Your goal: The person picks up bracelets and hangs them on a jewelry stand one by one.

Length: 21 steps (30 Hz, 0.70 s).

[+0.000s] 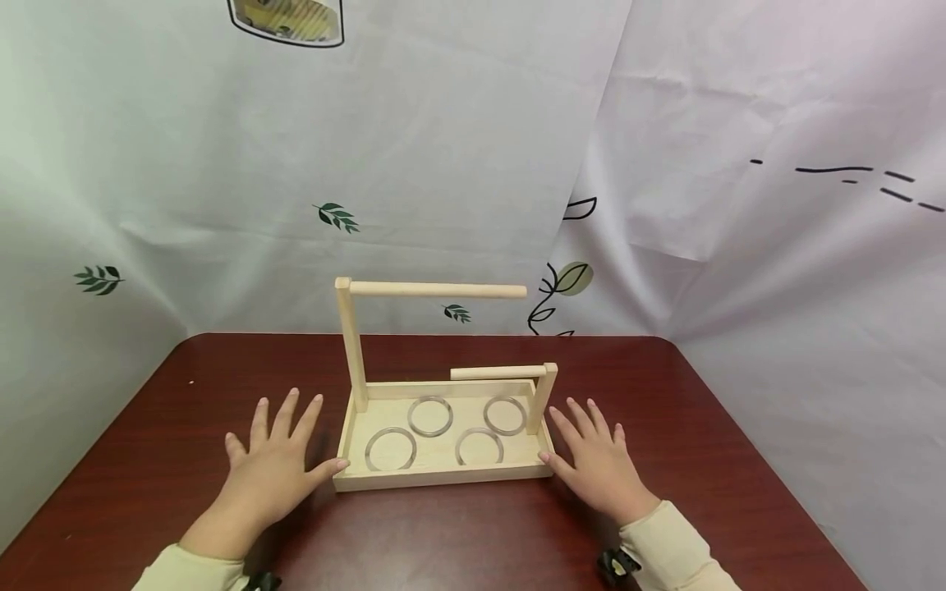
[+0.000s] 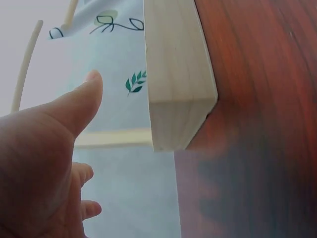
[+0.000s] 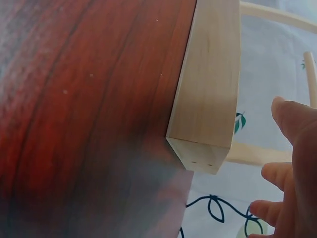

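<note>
The near walls of the tray (image 1: 443,475) hide the lowest edges of the two near rings (image 1: 367,451), and the bottom of the head view cuts off both pale sleeves (image 1: 668,542). A dark object (image 1: 619,565) under the right wrist is hard to make out. The left hand (image 1: 269,472) lies left of the tray, the right hand (image 1: 600,469) right of it, both palm down, fingers straight and spread, thumbs pointing inward to the near corners; whether they touch the wood I cannot tell. The tray sits mid-table (image 1: 443,542), pale and unpainted. A tall left post (image 1: 351,345) carries a long rod (image 1: 438,290) running right; a short right post (image 1: 543,399), a short rod (image 1: 493,373) running left. Two far rings (image 1: 410,417), greyish like the near pair, lie flat inside.
</note>
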### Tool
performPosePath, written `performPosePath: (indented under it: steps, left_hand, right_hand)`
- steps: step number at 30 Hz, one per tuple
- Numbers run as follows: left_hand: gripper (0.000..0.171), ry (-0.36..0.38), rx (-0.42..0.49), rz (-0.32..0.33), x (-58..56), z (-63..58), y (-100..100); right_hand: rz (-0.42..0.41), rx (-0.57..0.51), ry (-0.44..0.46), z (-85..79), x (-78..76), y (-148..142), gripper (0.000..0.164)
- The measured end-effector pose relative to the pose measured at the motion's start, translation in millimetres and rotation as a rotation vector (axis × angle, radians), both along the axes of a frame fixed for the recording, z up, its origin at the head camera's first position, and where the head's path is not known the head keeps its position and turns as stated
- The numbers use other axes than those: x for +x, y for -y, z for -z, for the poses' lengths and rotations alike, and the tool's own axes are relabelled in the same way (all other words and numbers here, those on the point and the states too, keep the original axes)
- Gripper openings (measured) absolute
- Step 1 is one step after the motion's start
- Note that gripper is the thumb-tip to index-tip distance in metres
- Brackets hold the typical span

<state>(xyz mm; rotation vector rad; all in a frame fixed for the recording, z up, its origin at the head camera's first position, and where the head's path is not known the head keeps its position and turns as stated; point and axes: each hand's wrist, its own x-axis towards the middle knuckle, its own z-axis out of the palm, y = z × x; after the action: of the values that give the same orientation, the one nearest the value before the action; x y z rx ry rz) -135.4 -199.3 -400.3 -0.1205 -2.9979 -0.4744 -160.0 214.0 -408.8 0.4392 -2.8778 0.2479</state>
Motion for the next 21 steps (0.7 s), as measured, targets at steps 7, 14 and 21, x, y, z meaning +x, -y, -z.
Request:
performPosePath:
  steps: [7, 14, 21]
  left_hand:
    - [0.096, -0.031, -0.028, 0.042, 0.8, -0.9, -13.3]
    - [0.093, -0.069, -0.040, 0.073, -2.8, -9.4, -30.6]
    - [0.092, -0.078, -0.049, 0.119, -8.6, -15.8, -49.2]
  right_hand:
    - [-0.016, -0.004, 0.006, 3.1, -0.4, 0.5, 0.066]
    - [-0.033, 0.004, 0.017, 5.3, -0.4, -0.2, 0.064]
    - [-0.041, 0.018, 0.033, 8.6, -0.8, -0.7, 0.060]
